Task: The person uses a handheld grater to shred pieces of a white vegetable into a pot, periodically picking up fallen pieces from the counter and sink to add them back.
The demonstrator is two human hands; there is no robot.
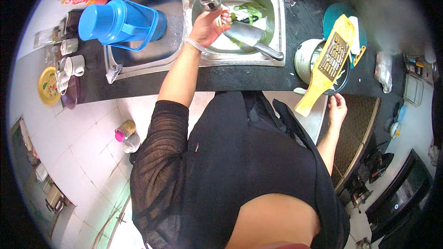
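My left hand (210, 27) is over the right sink basin (277, 17), just under the faucet's spout (211, 1), with fingers curled; whether it holds something small is unclear. Beside its fingers a cleaver (245, 33) lies in the basin, its dark handle (270, 51) resting toward the front rim. Green vegetable peelings (251, 6) and a second dark handle (251, 19) lie behind the blade. At the counter's front edge, my right hand (337, 109) is below a pot (306, 58) with a yellow wooden grater (334, 53) across its top. Its fingers are bent, and their contact with the edge is unclear.
A blue jug (129, 24) lies over the left basin (138, 57). White cups (74, 65) and a yellow plate (49, 85) stand at the left. A teal container (341, 12) sits behind the pot, and a clear plastic bag (383, 71) lies to its right.
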